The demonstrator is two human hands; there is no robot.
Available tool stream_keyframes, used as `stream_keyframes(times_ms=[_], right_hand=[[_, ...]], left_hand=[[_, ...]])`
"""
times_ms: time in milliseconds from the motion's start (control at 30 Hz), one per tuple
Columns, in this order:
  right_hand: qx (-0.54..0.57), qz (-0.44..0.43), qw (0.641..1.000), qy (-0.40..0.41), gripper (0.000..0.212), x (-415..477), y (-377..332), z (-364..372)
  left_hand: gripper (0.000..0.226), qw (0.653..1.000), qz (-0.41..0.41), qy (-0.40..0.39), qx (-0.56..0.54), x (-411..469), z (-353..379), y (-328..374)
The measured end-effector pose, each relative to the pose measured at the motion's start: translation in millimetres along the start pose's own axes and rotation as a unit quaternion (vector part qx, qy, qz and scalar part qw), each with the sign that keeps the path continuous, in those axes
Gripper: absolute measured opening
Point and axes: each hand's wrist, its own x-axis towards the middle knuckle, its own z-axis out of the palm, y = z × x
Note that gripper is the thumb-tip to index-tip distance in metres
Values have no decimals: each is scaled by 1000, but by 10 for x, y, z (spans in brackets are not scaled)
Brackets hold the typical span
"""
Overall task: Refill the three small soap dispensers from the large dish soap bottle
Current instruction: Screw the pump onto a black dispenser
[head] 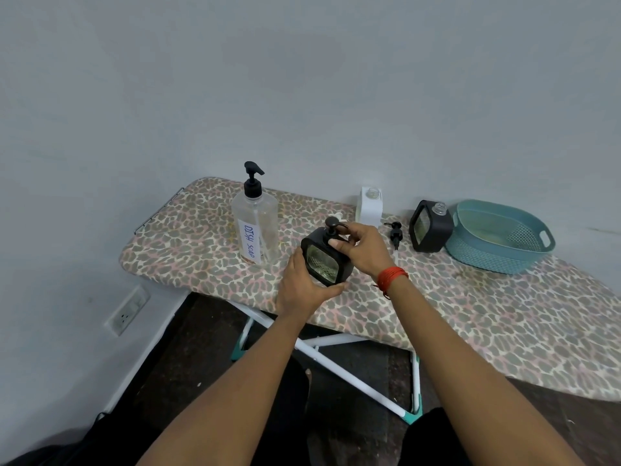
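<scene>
A small black square dispenser (324, 260) sits tilted near the front edge of the ironing board (470, 314). My left hand (302, 287) grips its lower left side. My right hand (361, 248) pinches the black pump head on its top. The large clear bottle labelled DISH SOAP (257, 223) stands upright to the left, its black pump on. A white dispenser (369, 205) stands open-necked at the back by the wall. A second black dispenser (430, 227) stands to the right without its pump. A loose black pump (396, 235) lies between them.
A teal plastic basket (500, 237) rests at the back right of the board. The wall runs directly behind the board. A wall socket (127, 312) is low on the left. The board's white and teal legs (336, 364) cross below.
</scene>
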Motion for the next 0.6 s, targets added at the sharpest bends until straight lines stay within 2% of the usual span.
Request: stream_keyframes(times_ms=[67,167,267,433,600], right_hand=[[20,9,999,26,28,-29,-7,75],[56,42,992,109,23,-110,-9,241],[42,51,985,161,25,-157,-44,335],[28,28,989,141,33,-187,-24,232],[2,41,998,43,73,-225,63,58]], left_hand=[[131,1000,-5,-4,-3,5,-6,14],[134,1000,-12,-23,0,12,-11,32],[139,999,-22,-41,-4,10,-28,41],[135,999,-6,-38,-16,1,-53,38],[138,998,8,-63,-18,28,-77,31]])
